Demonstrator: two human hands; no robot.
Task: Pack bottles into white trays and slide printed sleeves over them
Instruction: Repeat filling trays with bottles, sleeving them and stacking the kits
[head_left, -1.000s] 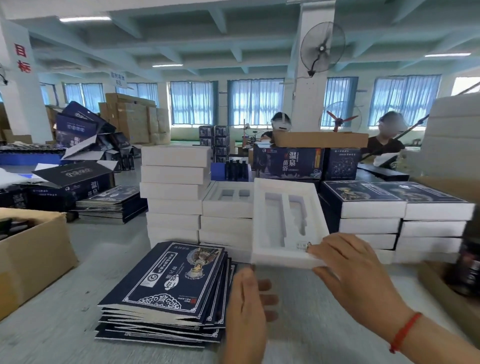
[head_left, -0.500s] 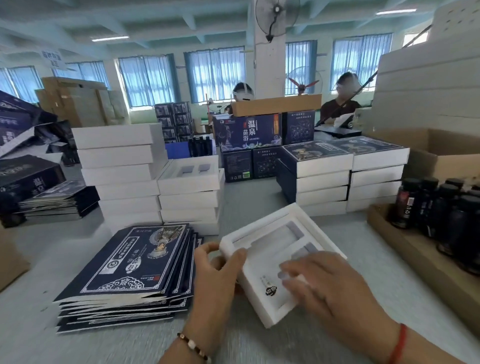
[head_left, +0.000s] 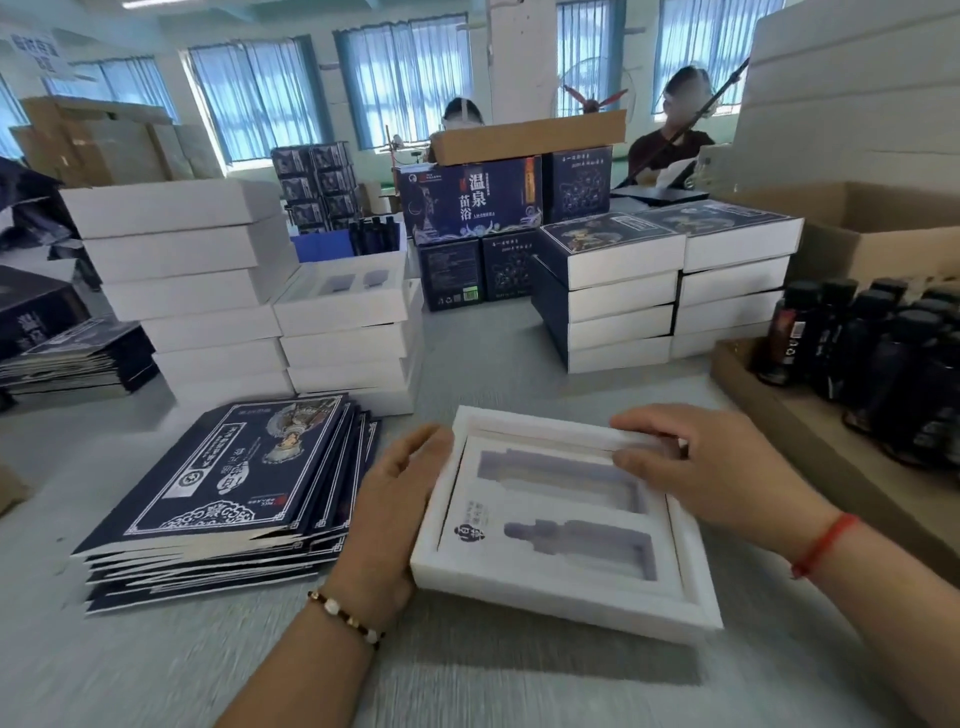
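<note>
A white foam tray (head_left: 561, 597) lies flat on the grey table in front of me, with two bottle-shaped hollows that hold nothing. My left hand (head_left: 395, 509) lies with straight fingers against the tray's left side. My right hand (head_left: 717, 467) is on the far right corner, fingers over the far rim and thumb on the inner insert, pinching it. A pile of dark blue printed sleeves (head_left: 223, 478) sits flat just left of my left hand. Several dark bottles (head_left: 872, 353) stand upright in a cardboard tray (head_left: 810, 447) at the right.
Stacks of white trays (head_left: 208, 291) rise behind the sleeves. Sleeved boxes (head_left: 623, 291) are stacked at centre right, with blue cartons (head_left: 467, 202) behind them. A big cardboard box (head_left: 883, 234) and two seated people are further back.
The tray came down from upright at the stack to flat on the table near me. My left hand moved to its left side. My right hand shifted to the far rim.
</note>
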